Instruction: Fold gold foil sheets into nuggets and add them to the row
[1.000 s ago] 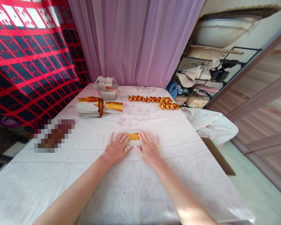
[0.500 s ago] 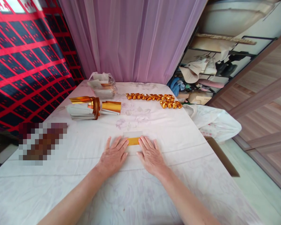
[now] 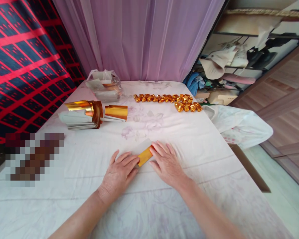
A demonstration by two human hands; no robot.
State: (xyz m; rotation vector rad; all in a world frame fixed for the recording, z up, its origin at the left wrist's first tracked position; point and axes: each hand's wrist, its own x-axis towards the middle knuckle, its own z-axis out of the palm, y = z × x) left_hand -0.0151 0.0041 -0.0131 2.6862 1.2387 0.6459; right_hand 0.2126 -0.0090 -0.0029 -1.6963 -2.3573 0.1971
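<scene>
A table draped in a white flowered cloth [image 3: 189, 139] fills the frame. At lower centre, the left hand [image 3: 119, 174] and right hand [image 3: 168, 162] lie flat with fingers spread narrowly, pressing a tilted gold paper strip [image 3: 145, 155] between them. Stacked gold-and-white sheets [image 3: 89, 114] lie at middle left, and a row of folded gold pieces [image 3: 166, 99] at upper centre. A lilac curtain [image 3: 139, 39] hangs behind, with cluttered shelves [image 3: 239, 63] at upper right.

Soft, even daylight fills the scene; the translucent lilac curtain [image 3: 144, 39] glows. Shadows are faint. Shiny gold foil rolls [image 3: 89, 108] catch glare. Edges bend with wide-angle distortion, and a pixelated block [image 3: 32, 154] masks the left.
</scene>
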